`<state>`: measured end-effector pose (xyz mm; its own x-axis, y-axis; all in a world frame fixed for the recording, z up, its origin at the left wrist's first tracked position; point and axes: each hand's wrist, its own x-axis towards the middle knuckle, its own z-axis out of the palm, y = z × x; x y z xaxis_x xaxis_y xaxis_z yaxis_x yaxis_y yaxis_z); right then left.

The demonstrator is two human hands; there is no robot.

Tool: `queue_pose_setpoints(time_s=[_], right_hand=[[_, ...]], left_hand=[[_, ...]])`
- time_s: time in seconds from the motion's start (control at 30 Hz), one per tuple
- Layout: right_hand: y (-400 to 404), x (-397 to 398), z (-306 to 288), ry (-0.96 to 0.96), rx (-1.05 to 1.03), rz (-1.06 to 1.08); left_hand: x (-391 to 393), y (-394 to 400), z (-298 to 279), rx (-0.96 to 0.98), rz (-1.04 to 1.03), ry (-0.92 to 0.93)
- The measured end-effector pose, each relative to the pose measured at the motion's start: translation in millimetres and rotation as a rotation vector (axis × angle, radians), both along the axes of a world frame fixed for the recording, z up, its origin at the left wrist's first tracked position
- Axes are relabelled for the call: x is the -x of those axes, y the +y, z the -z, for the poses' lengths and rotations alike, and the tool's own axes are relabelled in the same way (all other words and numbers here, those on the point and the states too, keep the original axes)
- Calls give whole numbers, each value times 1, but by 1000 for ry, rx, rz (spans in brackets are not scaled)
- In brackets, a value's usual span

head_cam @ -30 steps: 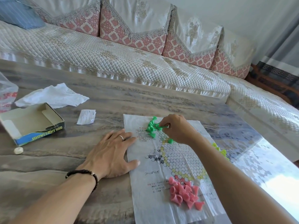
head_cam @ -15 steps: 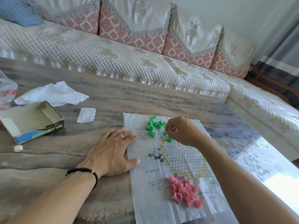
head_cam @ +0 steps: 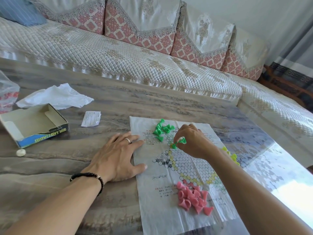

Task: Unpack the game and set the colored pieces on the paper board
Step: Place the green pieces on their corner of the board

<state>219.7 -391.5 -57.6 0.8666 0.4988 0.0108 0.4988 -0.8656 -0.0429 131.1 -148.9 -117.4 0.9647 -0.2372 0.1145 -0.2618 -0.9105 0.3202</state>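
Marbled table (head_cam: 101, 209) before quilted sofa (head_cam: 118, 53); my left hand (head_cam: 116, 158) lay flat, fingers spread, pinning paper board (head_cam: 169, 217); my right hand (head_cam: 194, 143) pinched green piece (head_cam: 182, 141) over board.

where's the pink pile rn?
Head view: the pink pieces lie heaped on the paper board's near end, beside the right forearm, nearer than the green pile.

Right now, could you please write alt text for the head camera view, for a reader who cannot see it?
A person's right hand pinches a green piece over a paper board on a table, while the left hand presses flat on the board's edge. Green pieces and pink pieces lie in piles on the board; an open box sits to the left.
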Motion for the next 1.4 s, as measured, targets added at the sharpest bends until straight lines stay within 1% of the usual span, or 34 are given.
queue_pose_setpoints(time_s=[0.13, 0.23, 0.3, 0.37, 0.47, 0.57, 0.63, 0.77, 0.93, 1.07, 1.17, 1.4], right_hand=[[0, 0, -1, -2, 6, 4], [5, -1, -6, -26, -60, 32], [15, -2, -10, -57, -99, 3], [29, -3, -11, -42, -117, -55], [50, -5, -5, -21, -73, -101], [60, -8, 6, 6, -9, -94], [62, -8, 9, 6, -11, -103], [56, -6, 0, -35, -127, -111], [34, -4, -20, -23, -290, -19], [25, -1, -22, 14, -349, 47], [23, 4, -23, 16, -336, 45], [17, 7, -23, 15, -173, -20]], left_hand=[[0, 0, -1, 0, -3, 11], [0, 0, -1, -2, -2, 25], [0, 0, -1, -7, -2, 30], [0, 0, 0, -9, -2, 33], [1, 1, 0, -13, -1, 36], [0, 1, -1, -10, -3, 32], [0, 0, -1, -2, -6, 29], [0, 1, 1, -6, -4, 28], [0, 0, 0, -20, -2, 26], [0, 0, -1, -26, 1, 39], [0, 0, -1, -29, 5, 47], [0, 1, 0, -26, 4, 48]])
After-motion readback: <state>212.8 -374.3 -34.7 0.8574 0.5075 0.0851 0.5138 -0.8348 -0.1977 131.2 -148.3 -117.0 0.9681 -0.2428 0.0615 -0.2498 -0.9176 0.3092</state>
